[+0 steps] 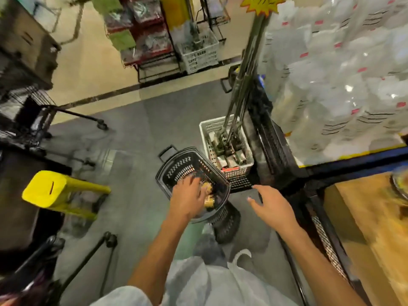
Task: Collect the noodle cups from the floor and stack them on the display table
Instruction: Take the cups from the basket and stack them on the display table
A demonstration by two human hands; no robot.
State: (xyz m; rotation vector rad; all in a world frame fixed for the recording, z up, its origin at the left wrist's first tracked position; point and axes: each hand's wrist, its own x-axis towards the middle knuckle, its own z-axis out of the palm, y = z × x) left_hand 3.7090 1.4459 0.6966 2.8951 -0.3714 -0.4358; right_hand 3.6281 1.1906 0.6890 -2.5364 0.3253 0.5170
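Note:
A black shopping basket (176, 166) stands on the grey floor ahead of my feet. Noodle cups (209, 196) with gold and dark print lie in its near end, partly hidden under my left hand (187, 198). That hand reaches down into the basket with its fingers spread over the cups; whether it holds one I cannot tell. My right hand (272, 206) hovers open to the right of the basket, fingers spread, touching nothing. The wooden display table (364, 217) fills the lower right, and a blurred cup (400, 184) sits at its far edge.
A white crate (229, 149) with metal poles stands just behind the basket. A black mesh rack (271, 138) borders the table. A yellow stool (57, 191) and black cart frames are on the left. Wrapped white goods (342, 74) pile up at right.

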